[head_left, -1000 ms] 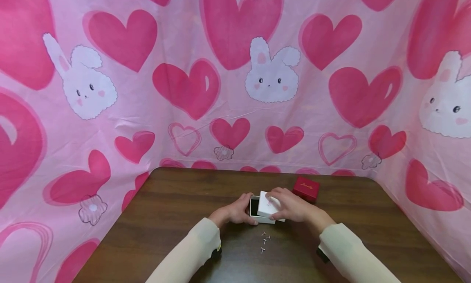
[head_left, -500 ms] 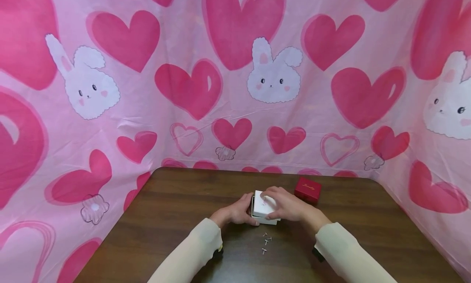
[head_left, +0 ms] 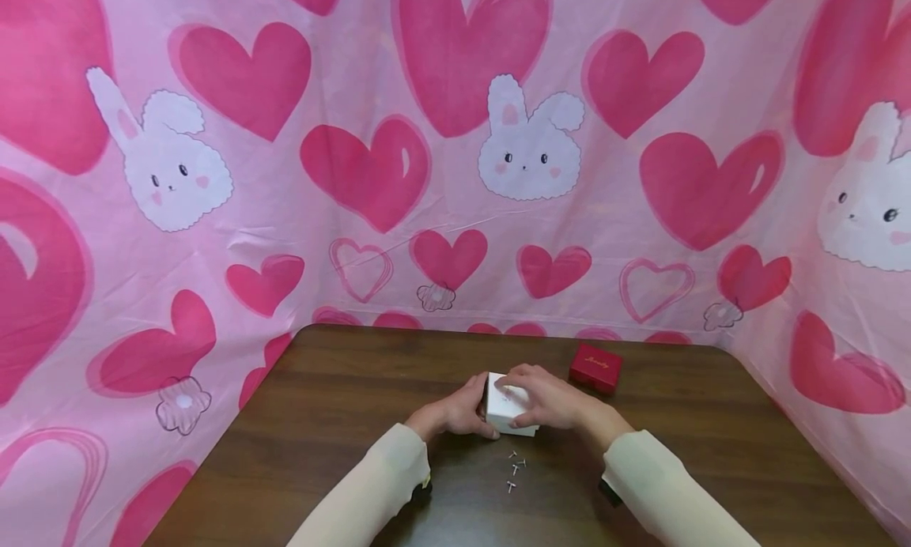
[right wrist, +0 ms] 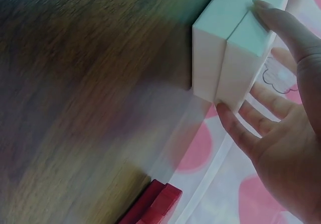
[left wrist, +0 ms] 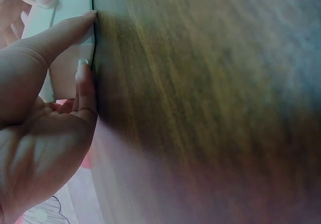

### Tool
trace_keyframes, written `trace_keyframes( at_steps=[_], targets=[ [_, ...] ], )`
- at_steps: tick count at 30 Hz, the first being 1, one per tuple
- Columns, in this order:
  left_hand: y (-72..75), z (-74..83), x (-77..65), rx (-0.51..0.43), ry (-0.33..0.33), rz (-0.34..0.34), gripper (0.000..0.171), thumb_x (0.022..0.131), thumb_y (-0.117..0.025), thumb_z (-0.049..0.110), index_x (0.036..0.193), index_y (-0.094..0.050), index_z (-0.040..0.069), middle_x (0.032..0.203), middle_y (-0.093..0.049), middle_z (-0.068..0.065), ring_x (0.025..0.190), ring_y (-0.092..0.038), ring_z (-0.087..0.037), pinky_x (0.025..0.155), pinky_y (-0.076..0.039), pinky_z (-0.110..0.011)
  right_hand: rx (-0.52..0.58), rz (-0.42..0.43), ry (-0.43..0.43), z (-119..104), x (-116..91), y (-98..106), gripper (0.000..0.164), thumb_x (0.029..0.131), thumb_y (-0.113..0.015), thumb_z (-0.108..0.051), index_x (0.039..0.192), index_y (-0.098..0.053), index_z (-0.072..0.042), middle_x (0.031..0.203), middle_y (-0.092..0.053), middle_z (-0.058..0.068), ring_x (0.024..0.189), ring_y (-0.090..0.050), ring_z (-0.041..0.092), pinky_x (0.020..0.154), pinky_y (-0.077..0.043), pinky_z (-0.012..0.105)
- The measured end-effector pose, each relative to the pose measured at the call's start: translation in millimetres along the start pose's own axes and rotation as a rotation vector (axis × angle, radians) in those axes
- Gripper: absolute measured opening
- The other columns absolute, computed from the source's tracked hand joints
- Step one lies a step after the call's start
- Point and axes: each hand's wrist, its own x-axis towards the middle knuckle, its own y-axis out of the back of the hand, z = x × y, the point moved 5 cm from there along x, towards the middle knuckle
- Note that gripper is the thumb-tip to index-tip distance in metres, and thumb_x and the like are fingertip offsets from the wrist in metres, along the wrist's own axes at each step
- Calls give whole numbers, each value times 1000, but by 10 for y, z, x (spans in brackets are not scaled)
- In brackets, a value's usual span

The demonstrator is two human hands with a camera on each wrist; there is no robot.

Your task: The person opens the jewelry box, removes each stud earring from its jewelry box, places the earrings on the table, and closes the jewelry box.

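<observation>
A small white box stands on the table, its lid (head_left: 500,409) seated over the base (right wrist: 208,48) with a thin seam between them in the right wrist view. My left hand (head_left: 459,409) grips the base from the left, thumb along the near side and fingers behind. From the right, my right hand (head_left: 553,398) holds the lid, the thumb on its near side and a fingertip at the far side. Several small T-shaped metal pieces (head_left: 515,469) lie on the table just in front of the box. The box's inside is hidden.
A red box (head_left: 595,368) with gold lettering sits behind and right of my right hand. The brown wooden table (head_left: 356,381) ends at a pink cloth (head_left: 455,207) printed with hearts and rabbits, which hangs at the back and on both sides.
My right hand has moved the lid left and down onto the base, covering its dark inside. The left hand keeps its grip on the base, and the metal pieces stay where they were.
</observation>
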Motion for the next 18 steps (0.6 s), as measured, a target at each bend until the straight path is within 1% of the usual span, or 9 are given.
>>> trace_keyframes(
  at_steps=[4,7,11,14,18],
  targets=[
    [-3,-7,-1,0,-5,1,89,75,-92,15,142,-34,4,129,-45,-9,116,-48,-22,103,-40,-34,-46,12,50,-26,13,-13,60,82,-86,-30,136,-64,-14,133,-57,12,121,-50,29,100,-45,53],
    [-5,-14,-9,1,17,-2,98,75,-92,17,148,-29,1,133,-44,-10,118,-48,-23,104,-39,-35,-65,13,65,-24,26,-38,60,82,-86,-30,135,-65,-14,131,-58,12,119,-51,29,100,-45,52],
    [-19,-29,-17,11,44,-5,107,74,-93,19,153,-24,-3,139,-43,-14,121,-47,-24,106,-39,-36,-68,2,64,-3,36,-78,61,81,-86,-30,136,-64,-14,131,-59,12,119,-53,29,101,-44,52],
    [-21,-30,-20,15,58,-7,108,73,-93,19,154,-25,-4,139,-43,-14,120,-48,-24,106,-39,-36,-76,-7,52,14,38,-104,61,81,-86,-30,136,-64,-15,132,-59,11,119,-54,30,101,-45,54],
    [-9,-18,-17,20,55,-3,108,73,-94,19,153,-26,-5,138,-44,-14,118,-48,-23,104,-40,-34,-79,-10,36,25,37,-118,62,81,-86,-32,137,-63,-16,133,-59,11,120,-54,31,101,-43,58]
  ],
)
